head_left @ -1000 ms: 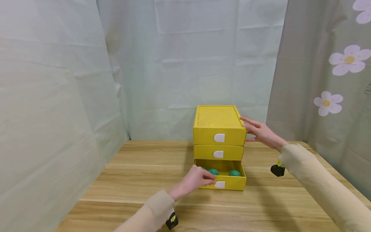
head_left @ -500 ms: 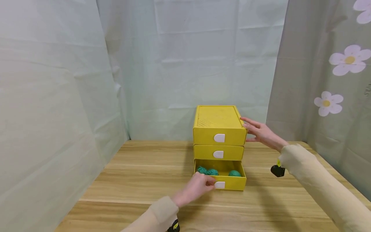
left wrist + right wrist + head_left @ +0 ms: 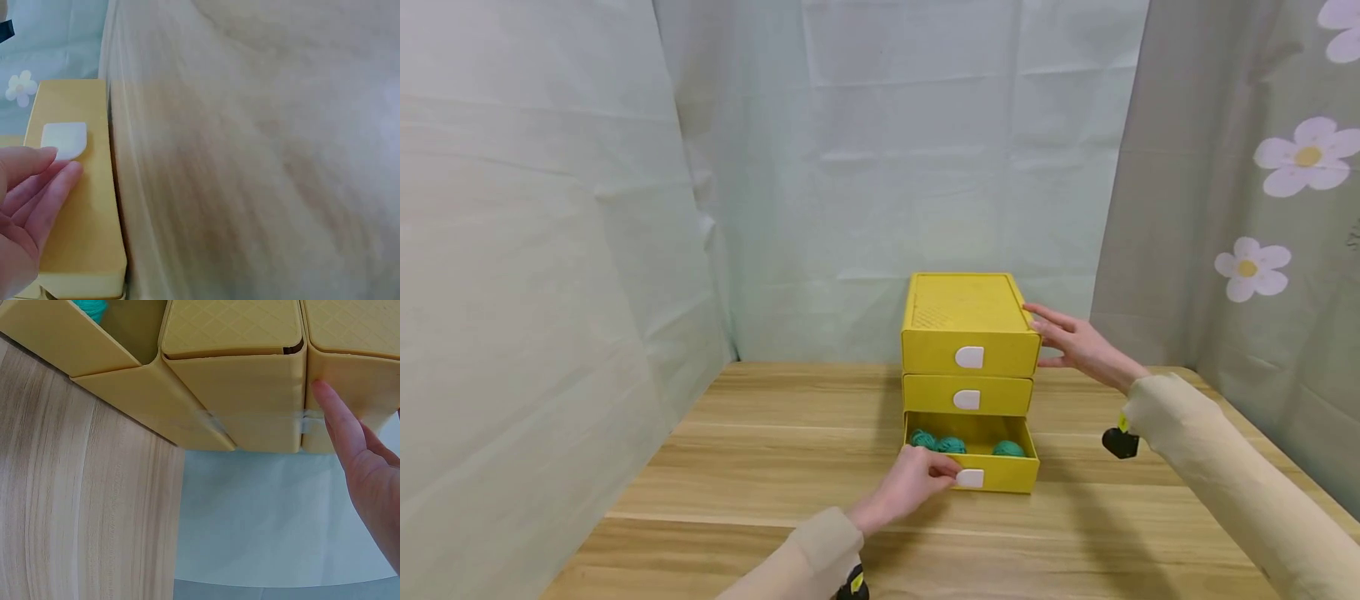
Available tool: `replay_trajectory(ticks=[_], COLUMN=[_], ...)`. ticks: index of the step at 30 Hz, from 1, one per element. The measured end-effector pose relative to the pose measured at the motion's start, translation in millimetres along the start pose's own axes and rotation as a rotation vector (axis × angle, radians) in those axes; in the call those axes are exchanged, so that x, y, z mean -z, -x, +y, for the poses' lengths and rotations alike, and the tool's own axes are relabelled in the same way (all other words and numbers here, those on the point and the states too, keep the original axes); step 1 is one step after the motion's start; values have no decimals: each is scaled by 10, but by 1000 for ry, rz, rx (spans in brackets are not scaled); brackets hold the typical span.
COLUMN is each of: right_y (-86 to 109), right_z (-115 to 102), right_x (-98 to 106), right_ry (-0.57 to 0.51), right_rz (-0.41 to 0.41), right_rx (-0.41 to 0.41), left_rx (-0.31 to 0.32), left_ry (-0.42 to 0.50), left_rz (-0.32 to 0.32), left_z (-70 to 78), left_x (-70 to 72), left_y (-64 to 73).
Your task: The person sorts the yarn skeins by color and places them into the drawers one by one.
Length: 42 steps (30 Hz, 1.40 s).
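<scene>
A yellow cabinet with three stacked drawers stands on the wooden table. Its bottom drawer is pulled out part way, while the upper two are closed. Inside it lie three teal yarn balls: two side by side at the left and one at the right. My left hand pinches the edge of that drawer's white handle with thumb and fingertips. With fingers extended, my right hand rests against the cabinet's upper right side; the right wrist view shows a fingertip on the side wall.
The wooden table top spreads out around the cabinet. Pale cloth hangs behind and at the left, and a curtain with white flowers at the right. Small black wrist devices hang below both sleeves.
My left hand has come down slightly from the drawer's front edge onto its handle, uncovering the leftmost yarn ball. The drawer and my right hand look unmoved.
</scene>
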State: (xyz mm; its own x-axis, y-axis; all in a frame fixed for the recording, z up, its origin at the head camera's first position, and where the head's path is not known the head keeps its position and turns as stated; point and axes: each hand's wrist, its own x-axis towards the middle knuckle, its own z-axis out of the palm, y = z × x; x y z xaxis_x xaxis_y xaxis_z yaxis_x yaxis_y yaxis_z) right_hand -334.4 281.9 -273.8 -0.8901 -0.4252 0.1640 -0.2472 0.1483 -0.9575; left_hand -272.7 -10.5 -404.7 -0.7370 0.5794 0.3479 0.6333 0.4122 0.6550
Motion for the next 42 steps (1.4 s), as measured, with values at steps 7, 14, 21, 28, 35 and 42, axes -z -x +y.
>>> replay_trajectory(ticks=[7, 14, 21, 28, 35, 42], right_y=[21, 16, 4, 3, -12, -18], right_z=[3, 1, -15, 0, 13, 5], right_x=[9, 9, 21, 30, 14, -6], right_ry=[3, -3, 14, 18, -7, -16], right_rz=[2, -1, 16, 8, 15, 20], right_rx=[-2, 1, -8, -3, -20, -28], left_rx=[42, 66, 96, 153, 144, 155], left_ry=[78, 86, 87, 99, 65, 69], left_rz=[80, 195, 224, 217, 250, 261], left_z=[-19, -30, -24, -41, -96, -166], left_x=[-56, -120, -81, -55, -67, -67], left_y=[8, -5, -54, -101, -182, -289])
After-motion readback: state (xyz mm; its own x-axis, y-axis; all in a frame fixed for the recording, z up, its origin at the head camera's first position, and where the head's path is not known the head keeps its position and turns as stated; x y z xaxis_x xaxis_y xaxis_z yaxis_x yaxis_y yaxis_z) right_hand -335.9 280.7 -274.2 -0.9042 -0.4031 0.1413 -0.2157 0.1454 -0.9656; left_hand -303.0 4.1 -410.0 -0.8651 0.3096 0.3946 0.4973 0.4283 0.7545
